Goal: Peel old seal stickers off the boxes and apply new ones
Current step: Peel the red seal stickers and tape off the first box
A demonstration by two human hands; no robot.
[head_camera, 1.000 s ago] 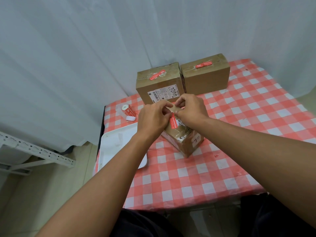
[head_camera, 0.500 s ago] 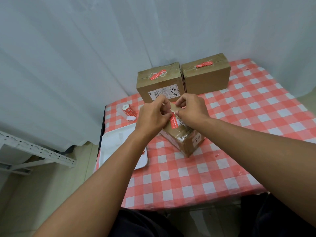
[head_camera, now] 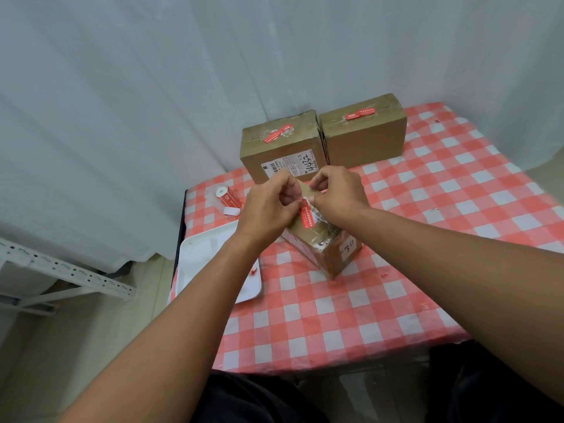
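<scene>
A small brown cardboard box point(head_camera: 326, 248) lies tilted on the red-and-white checked table. A red seal sticker point(head_camera: 307, 217) runs across its top. My left hand point(head_camera: 268, 206) pinches the upper end of that sticker with curled fingers. My right hand point(head_camera: 338, 193) sits on the box's far top edge, its fingertips curled against the box beside the sticker's end. Two larger boxes stand behind: one with a shipping label point(head_camera: 282, 148) and one to its right point(head_camera: 364, 132); each bears a red sticker on top.
A roll of red stickers point(head_camera: 227, 198) lies at the table's back left. A white tray point(head_camera: 213, 264) with red scraps sits at the left edge. Small red scraps dot the tablecloth point(head_camera: 396, 300). A white curtain hangs behind; a metal rack point(head_camera: 61, 270) stands left.
My hands have stayed on the small box, and the fingers have shifted slightly at the sticker's upper end. The box has barely moved.
</scene>
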